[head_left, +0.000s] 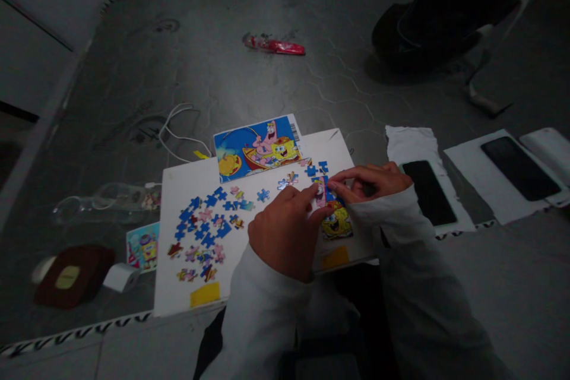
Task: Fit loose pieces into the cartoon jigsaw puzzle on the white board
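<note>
A white board lies on a grey mattress. On its right part sits a partly joined cartoon puzzle. My left hand is curled, its fingertips pressing a puzzle piece at the assembled part's upper left edge. My right hand pinches at the same spot from the right, fingers closed together. Several loose puzzle pieces, mostly blue and pink, are scattered over the board's left and middle. A printed reference picture lies at the board's far edge.
Two dark phones rest on white paper to the right. A black bag lies far right, a red wrapper far centre. A white cable, clear plastic packaging, a small card and a brown case lie left.
</note>
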The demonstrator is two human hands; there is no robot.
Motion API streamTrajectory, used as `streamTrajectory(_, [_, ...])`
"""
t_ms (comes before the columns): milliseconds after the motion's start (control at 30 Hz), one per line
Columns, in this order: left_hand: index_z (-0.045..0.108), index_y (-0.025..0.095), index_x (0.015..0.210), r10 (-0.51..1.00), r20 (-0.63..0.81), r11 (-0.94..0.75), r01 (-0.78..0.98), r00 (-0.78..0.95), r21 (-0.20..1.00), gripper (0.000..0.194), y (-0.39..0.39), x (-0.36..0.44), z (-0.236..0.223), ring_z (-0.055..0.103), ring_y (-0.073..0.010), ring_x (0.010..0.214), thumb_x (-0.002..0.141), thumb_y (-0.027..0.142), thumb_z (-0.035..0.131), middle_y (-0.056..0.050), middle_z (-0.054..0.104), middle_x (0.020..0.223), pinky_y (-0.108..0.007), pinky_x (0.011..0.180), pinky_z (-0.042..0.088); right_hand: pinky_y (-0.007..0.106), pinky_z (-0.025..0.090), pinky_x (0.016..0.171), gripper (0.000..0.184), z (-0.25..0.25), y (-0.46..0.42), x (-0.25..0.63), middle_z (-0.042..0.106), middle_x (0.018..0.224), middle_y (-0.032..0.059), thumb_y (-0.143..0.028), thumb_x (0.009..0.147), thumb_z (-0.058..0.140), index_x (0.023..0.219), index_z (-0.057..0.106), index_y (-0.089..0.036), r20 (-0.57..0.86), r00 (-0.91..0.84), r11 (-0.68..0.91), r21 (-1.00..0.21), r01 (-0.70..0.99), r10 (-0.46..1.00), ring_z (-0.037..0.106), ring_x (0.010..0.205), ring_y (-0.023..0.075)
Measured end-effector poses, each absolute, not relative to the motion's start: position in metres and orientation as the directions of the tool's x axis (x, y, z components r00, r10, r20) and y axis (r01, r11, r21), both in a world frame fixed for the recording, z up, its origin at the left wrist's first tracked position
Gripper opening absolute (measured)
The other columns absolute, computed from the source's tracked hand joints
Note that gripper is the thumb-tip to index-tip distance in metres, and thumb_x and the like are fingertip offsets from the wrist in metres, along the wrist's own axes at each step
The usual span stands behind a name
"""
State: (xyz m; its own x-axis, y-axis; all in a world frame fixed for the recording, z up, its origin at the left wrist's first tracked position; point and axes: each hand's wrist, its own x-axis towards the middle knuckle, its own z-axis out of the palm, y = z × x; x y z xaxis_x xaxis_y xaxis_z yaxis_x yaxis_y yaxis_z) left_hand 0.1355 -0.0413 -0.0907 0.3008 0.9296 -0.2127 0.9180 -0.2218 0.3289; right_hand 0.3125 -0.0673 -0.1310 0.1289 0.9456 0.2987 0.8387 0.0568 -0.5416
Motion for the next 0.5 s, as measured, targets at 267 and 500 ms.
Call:
streamTrajectory(267, [0.078,0.038,0.128,0.940,-0.125,-0.254,0.898,0.316,0.359,0.039,-0.043,0.134,-0.095,0.075,-0.0235,0.083,0.091,0.046,0.081,-0.003,0.080,0.101,-0.034,0.068,0.051,0.039,0.045,0.083,0.026,-0.136,-0.067,0.318,0.059,0.057,-0.0050,-0.051,0.098,0.071,0.091,0.083,-0.029,0.387,0.291,-0.002,-0.598,0.802,0.875,0.054,0.055,0.0140])
streamTrajectory(500, [0.082,0.039,0.119,0.933,-0.045,-0.313,0.866,0.358,0.390,0.027,-0.045,0.130,-0.099,0.074,-0.0203,0.080,0.092,0.041,0.079,0.000,0.080,0.102,-0.030,0.062,0.046,0.033,0.040,0.067,0.032,-0.159,-0.060,0.330,0.056,0.054,-0.0057,-0.056,0.091,0.071,0.086,0.080,-0.026,0.361,0.437,-0.125,-0.637,0.761,0.824,0.046,0.047,0.0110])
